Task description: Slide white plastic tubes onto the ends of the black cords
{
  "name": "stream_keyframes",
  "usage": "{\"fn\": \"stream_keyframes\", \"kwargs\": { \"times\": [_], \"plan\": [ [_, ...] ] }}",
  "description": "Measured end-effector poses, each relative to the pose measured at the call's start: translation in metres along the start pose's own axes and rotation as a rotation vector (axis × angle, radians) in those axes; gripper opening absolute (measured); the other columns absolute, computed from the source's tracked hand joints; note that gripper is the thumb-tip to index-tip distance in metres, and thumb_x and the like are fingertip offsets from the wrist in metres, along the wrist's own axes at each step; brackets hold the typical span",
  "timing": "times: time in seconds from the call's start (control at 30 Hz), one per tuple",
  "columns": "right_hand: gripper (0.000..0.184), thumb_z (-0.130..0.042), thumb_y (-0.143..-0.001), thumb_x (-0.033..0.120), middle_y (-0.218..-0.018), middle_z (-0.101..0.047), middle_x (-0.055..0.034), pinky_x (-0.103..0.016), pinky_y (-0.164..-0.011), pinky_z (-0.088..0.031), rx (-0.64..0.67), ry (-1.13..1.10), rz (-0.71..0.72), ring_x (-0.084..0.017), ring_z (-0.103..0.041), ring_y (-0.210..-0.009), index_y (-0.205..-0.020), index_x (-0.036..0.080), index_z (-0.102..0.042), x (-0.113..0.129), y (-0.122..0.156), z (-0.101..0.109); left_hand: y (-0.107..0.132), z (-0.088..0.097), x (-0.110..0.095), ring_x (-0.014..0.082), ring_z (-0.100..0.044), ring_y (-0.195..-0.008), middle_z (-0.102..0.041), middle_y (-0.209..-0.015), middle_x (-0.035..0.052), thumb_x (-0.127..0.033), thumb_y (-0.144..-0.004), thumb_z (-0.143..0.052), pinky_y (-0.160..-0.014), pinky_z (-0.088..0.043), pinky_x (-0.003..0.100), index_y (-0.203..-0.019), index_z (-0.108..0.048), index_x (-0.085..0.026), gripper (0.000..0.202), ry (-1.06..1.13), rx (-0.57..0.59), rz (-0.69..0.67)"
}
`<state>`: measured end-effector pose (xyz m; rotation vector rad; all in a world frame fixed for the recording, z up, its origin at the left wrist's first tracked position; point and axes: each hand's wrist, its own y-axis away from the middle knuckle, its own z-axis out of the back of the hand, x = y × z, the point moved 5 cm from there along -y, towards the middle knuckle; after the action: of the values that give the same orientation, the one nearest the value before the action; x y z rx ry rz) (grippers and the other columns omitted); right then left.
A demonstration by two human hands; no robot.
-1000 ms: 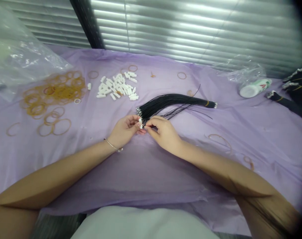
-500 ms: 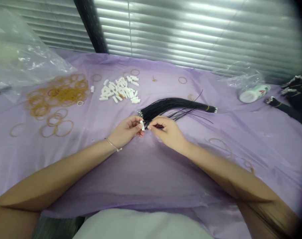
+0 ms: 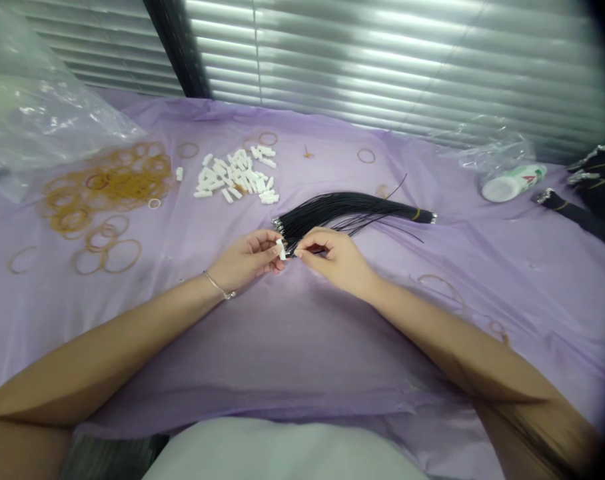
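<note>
Between the thumb and fingers of my left hand [image 3: 255, 257] is a small white plastic connector housing [image 3: 281, 249]. Just to its right, my right hand [image 3: 332, 257] is closed in a pinch on a thin black wire, whose end points at the housing. Whether the wire's tip sits inside the housing is too small to tell. Behind both hands lies a bundle of black wires [image 3: 342, 203] with silvery metal ends, held near its right end by a rubber band. A few loose wires stray from the bundle.
White housings [image 3: 237, 175] lie piled beyond my left hand. Left of them spreads a heap of rubber bands [image 3: 127, 177], under the edge of a clear plastic bag [image 3: 47, 120]. A white tub [image 3: 512, 183] and more wire bundles [image 3: 562, 203] lie at the right on the purple cloth [image 3: 292, 333].
The view has shifted slightly. My left hand has drawn a little left with the white housing, widening the gap to my right hand's fingertips. Both pinches stay closed.
</note>
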<state>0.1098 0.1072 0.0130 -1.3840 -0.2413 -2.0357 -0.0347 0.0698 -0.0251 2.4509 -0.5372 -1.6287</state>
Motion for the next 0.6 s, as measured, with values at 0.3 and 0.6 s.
{"fn": "stream_keyframes", "kwargs": {
  "times": [0.3, 0.6],
  "plan": [
    [0.007, -0.057, -0.079, 0.012, -0.076, -0.058, -0.0017, -0.024, -0.064, -0.041, 0.066, 0.079, 0.074, -0.011, -0.053, -0.071, -0.075, 0.015, -0.062, 0.0001, -0.0001, -0.0002, 0.0006, -0.0011, -0.0019, 0.0106, -0.061, -0.053, -0.062, -0.065, -0.0009, -0.024, -0.065, -0.076, -0.051, -0.048, 0.021, -0.086, -0.057, -0.012, 0.031, 0.014, -0.014, 0.017],
    [0.008, -0.058, -0.080, 0.013, -0.073, -0.060, -0.0016, -0.025, -0.068, -0.040, 0.082, 0.167, 0.107, -0.012, -0.053, -0.072, -0.075, 0.015, -0.063, 0.0084, 0.0002, -0.0056, 0.0033, -0.0029, -0.0025, 0.0108, -0.062, -0.053, -0.062, -0.065, -0.0011, -0.030, -0.067, -0.074, -0.053, -0.052, 0.023, -0.090, -0.056, -0.011, 0.034, -0.125, -0.029, -0.050]
  ]
}}
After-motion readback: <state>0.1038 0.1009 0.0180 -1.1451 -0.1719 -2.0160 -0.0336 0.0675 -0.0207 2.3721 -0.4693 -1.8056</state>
